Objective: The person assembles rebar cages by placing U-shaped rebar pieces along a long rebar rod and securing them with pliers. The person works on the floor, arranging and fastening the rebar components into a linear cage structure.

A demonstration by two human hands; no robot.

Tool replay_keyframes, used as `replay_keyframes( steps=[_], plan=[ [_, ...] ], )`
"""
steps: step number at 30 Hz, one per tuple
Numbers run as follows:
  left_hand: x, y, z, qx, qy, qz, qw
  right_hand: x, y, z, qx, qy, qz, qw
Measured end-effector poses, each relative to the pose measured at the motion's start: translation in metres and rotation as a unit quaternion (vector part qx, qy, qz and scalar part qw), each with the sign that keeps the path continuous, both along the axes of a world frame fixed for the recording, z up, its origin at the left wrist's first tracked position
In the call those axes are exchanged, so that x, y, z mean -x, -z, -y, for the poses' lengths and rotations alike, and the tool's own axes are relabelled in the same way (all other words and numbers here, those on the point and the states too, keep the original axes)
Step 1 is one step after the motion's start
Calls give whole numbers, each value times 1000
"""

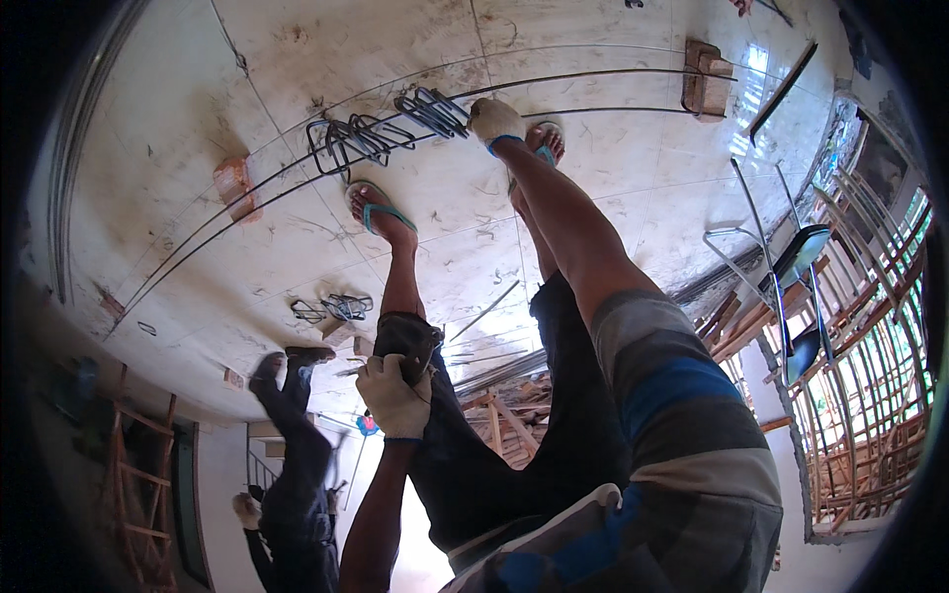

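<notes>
Reaching down with gloved right hand [496, 123], curled at the rods [613, 73] beside the wire loops [431, 112]; unable to tell whether gripping. Holding gloved left hand [397, 395], bent-fingered, by the trouser leg [450, 425]; contents unclear. Counting outward: two loop bunches along the rods, one orange brick [235, 186], one block stack [707, 81], two smaller loop piles [346, 306] on floor [445, 257], one other person [301, 474].

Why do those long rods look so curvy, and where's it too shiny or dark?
In the head view, the fisheye lens likely bends the long rods, with black corners around; in the head view, glare streaks the floor beside the brown blocks, upper right; in the head view, the other person, lower left, looks dim.
</notes>
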State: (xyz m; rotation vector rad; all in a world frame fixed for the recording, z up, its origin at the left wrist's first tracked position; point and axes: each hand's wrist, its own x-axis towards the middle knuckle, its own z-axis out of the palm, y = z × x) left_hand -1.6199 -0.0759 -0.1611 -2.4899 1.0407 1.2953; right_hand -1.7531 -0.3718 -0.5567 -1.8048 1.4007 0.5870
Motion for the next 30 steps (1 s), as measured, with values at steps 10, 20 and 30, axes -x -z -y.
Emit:
replay_keyframes(
  steps=[10, 20, 30],
  plan=[
    [8, -5, 14, -36, 30, 8, 999, -22, 5, -1, -56, -42, 77, 995],
    [23, 5, 17, -4, 71, 35, 997, 60, -7, 45, 33, 83, 28, 996],
    [22, 10, 34, -13, 111, 36, 993, 232, 3, 145, 138, 176, -85, 971]
  ],
)
